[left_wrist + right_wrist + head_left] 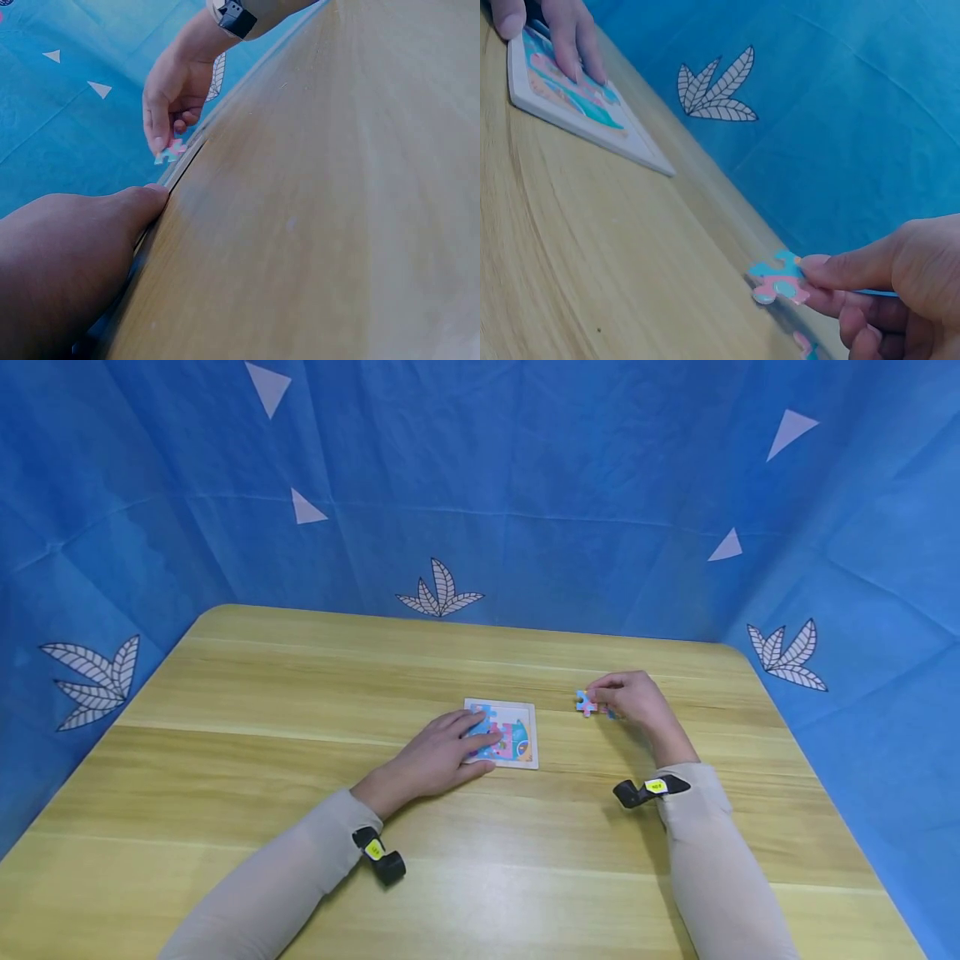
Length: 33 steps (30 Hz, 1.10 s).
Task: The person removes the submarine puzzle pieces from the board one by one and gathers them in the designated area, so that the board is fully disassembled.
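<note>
A small jigsaw puzzle in a white frame (535, 737) lies on the table, with blue, pink and orange pieces set in it and a bare patch near its top. My left hand (435, 752) rests on its left part, fingers spread across the pieces and hiding some of them. To the right of the frame, my right hand (636, 700) pinches a blue-and-pink puzzle piece (781, 287) between thumb and fingers, held just above the tabletop. Below those fingers, another puzzle piece (807, 346) lies on the table, partly covered by the hand in the head view.
The wooden table (300, 693) extends around both hands. Behind it and at its sides hangs a blue cloth (525, 460) printed with white triangles and leaves. Each wrist carries a small black camera, such as the one (388, 867) on the left.
</note>
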### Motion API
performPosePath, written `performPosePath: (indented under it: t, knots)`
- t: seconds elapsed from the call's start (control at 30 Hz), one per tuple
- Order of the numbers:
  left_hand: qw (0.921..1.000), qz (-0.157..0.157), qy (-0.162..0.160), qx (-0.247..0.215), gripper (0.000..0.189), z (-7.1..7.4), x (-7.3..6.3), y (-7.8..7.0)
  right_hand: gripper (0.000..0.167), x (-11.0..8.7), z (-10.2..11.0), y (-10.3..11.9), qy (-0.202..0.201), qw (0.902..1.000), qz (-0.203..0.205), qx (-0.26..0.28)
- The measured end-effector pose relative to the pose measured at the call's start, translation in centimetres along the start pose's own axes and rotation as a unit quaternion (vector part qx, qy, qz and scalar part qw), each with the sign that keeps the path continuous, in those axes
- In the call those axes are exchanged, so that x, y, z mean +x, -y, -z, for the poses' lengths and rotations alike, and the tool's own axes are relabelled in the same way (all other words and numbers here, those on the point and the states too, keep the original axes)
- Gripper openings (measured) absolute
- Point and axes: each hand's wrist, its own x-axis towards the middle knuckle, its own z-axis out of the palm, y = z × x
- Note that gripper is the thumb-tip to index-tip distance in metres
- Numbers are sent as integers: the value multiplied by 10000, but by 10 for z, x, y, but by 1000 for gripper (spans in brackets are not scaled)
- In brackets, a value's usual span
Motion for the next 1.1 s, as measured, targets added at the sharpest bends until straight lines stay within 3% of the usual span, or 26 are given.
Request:
performPosePath:
  t: [0.43,0.77,0.93,1.1]
  knots:
    - [9999,-57,-119,72,53,-6,2,3,27,3,-4,-9,-243,9970,-3,-737]
    - [10000,-18,-76,11,54,-7,2,3,24,1,-5,-7,-184,9923,420,-1154]
    - [10000,-22,-81,13,54,-7,2,4,24,2,-6,-4,93,9859,856,-1437]
    - [10000,-8,-54,-12,54,-6,2,3,21,3,-8,-4,62,9807,1058,-1642]
